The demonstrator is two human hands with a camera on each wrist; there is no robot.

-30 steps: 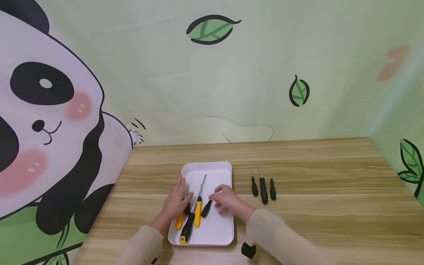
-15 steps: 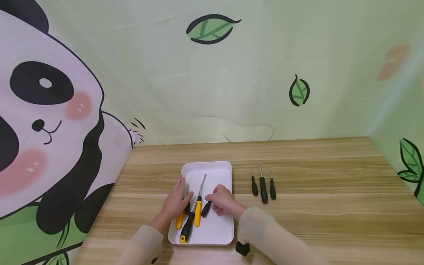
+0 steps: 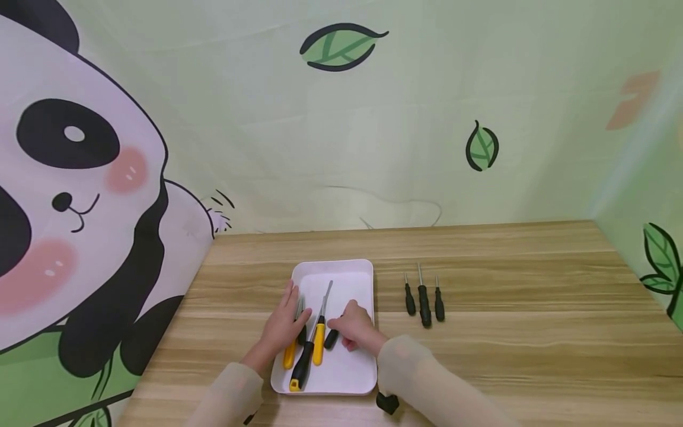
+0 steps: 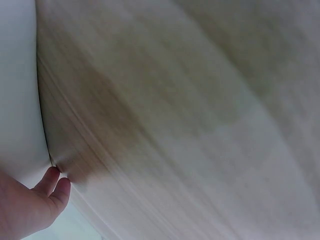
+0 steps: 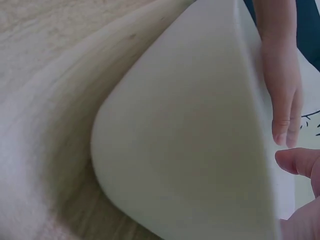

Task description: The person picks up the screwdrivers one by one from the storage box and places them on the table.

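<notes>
In the head view a white tray (image 3: 352, 373) holds several screwdrivers. My left hand (image 3: 283, 323) lies over its left rim with the fingers extended, the thumb reaching inside over the tools; the left wrist view catches fingertips (image 4: 61, 187) beside the tray wall. With curled fingers my right hand (image 3: 354, 325) pinches a small black screwdriver (image 3: 331, 340), whose shaft is hidden under the hand. To its left lie a yellow-handled screwdriver (image 3: 318, 345), a large black one with a yellow end (image 3: 301, 367) and another yellow handle (image 3: 289, 357), partly covered by the left hand.
Right of the tray, three black screwdrivers (image 3: 424, 305) lie side by side on the wooden table (image 3: 533, 332). A printed cloth backdrop (image 3: 267, 148) rises behind the table. A black block (image 3: 387, 403) shows below the right sleeve.
My right hand has moved slightly left and down onto the small black screwdriver, and its fingers have closed in. The left hand and the tray stay in place.
</notes>
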